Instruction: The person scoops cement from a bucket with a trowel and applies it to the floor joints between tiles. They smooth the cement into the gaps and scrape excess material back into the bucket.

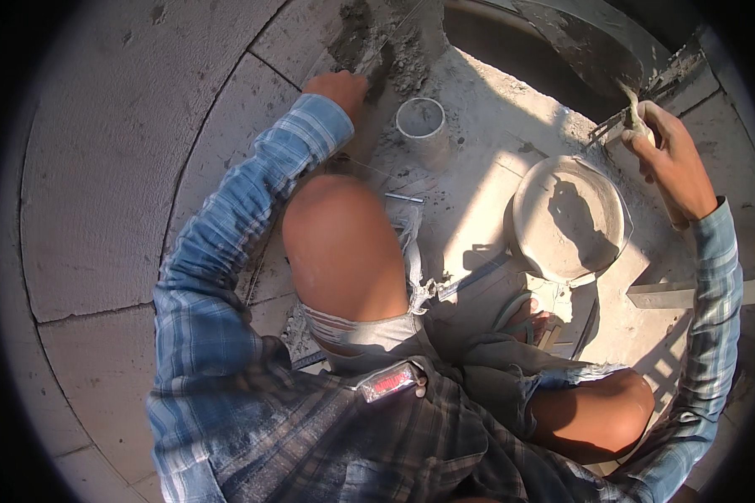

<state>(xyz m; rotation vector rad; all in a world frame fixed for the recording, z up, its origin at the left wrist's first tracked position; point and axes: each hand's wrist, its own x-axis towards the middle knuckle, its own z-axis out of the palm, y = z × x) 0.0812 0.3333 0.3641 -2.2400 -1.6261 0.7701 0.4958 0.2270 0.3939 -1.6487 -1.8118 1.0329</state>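
Right hand (675,159): fingers closed round the handle of a trowel (591,54), upper right. Blade is broad, leaf-shaped, dull grey metal, blotched with mortar; the handle end is caked too

Left hand (337,90): back of it up, knuckles bent, upper middle, next to the wet mortar (411,54). Fingertips hidden, so can't tell if the fingers are gripping anything. That mortar is lumpy and crumbly, dark and damp in patches, lighter grey elsewhere

Blocks (101,193) on the left: big pale slabs, flat faces, fine rough grain, a few pits, thin dark joints; curved look is the lens

Cup (432,155) just right of the left hand: round open rim, straight side, coated in grey dust

Tub (518,226) below the right hand: wide, round, shallow-looking, rim crusted pale, grey residue inside with a hard-edged shadow across it

Floor (474,126): dusty, gritty, pale, bright sun patches. Straight-edged bar (663,295) lies right of the tub

Shirt sleeves (205,243) are blue plaid cloth, creased and dusty
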